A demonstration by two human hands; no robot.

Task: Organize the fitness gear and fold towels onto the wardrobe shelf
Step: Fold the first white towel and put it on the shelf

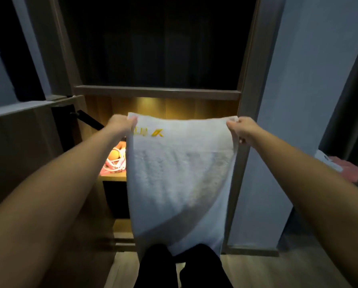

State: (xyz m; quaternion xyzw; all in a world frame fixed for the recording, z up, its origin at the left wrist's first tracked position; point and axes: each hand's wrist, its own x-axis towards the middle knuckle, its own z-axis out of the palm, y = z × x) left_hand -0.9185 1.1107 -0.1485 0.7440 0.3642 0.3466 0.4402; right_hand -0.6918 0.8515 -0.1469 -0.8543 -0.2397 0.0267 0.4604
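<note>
Dark-trousered legs stand below a white terry towel hanging full-length before the lit wardrobe shelf, its top corners pinched by the fingers of the left hand and right hand. Yellow embroidered lettering near its top edge is too blurred to read. Pink and orange fitness gear lies on the shelf, partly hidden by the towel.

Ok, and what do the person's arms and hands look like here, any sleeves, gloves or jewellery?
Both arms are bare: no sleeve shows on the left arm or the right arm. The left hand and right hand wear no gloves. No watch, band or ring shows, though the dim, soft picture could hide something small.
</note>
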